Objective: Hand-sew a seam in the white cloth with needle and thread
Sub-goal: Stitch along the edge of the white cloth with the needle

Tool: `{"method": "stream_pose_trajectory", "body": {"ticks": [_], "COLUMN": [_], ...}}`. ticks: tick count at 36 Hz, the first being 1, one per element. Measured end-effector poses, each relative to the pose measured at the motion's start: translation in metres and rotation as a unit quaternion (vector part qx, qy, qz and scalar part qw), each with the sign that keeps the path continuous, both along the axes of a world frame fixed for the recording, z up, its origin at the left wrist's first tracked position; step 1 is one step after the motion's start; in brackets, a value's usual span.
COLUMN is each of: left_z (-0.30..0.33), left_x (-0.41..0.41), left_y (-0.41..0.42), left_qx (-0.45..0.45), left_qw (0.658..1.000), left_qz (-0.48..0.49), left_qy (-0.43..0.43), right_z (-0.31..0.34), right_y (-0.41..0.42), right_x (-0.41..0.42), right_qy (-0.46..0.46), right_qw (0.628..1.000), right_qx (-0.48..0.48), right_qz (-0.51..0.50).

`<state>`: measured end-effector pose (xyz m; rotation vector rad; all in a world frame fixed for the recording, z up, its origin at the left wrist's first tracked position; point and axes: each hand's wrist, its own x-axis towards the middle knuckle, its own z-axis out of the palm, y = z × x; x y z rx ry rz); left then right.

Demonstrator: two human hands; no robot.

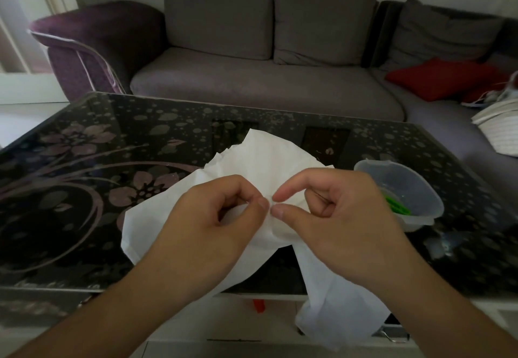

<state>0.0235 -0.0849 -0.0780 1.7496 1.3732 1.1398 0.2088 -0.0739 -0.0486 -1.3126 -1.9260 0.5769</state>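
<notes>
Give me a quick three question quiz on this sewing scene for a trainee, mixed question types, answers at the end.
1. True or false: both hands pinch the cloth.
2. The tub sits by which hand: A left, B right?
3. Fill in: the cloth's near end hangs over the ____ edge.

Key: 1 true. 2 B. 3 table. The needle and thread are too small to make out.

My cloth (269, 158) is plain white. The table (92, 167) is glossy black with pale pink flowers and speckles. Grey sofa (252, 85), purple armrest (92, 46), red cushion (440, 77), green bits in a clear tub (403, 189).
</notes>
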Motion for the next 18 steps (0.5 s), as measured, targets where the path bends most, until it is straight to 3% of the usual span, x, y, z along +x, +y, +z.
{"method": "stream_pose_trajectory", "body": {"ticks": [5,10,18], "left_z": [0.001,0.001,0.001], "left_x": [0.000,-0.001,-0.001], "left_y": [0.000,0.000,0.001], "left_qx": [0.004,0.001,-0.002], "left_qw": [1.000,1.000,1.000], "left_qz": [-0.004,0.003,0.016], "left_qy": [0.010,0.006,-0.005], "right_z": [0.001,0.006,0.001], "right_y": [0.000,0.002,0.011], "right_x": [-0.001,0.006,0.016], "right_qy": [0.006,0.068,0.136], "right_qw": [1.000,0.997,0.975], "right_qx": [0.001,-0.017,-0.021], "right_qz": [-0.005,-0.017,-0.175]}}
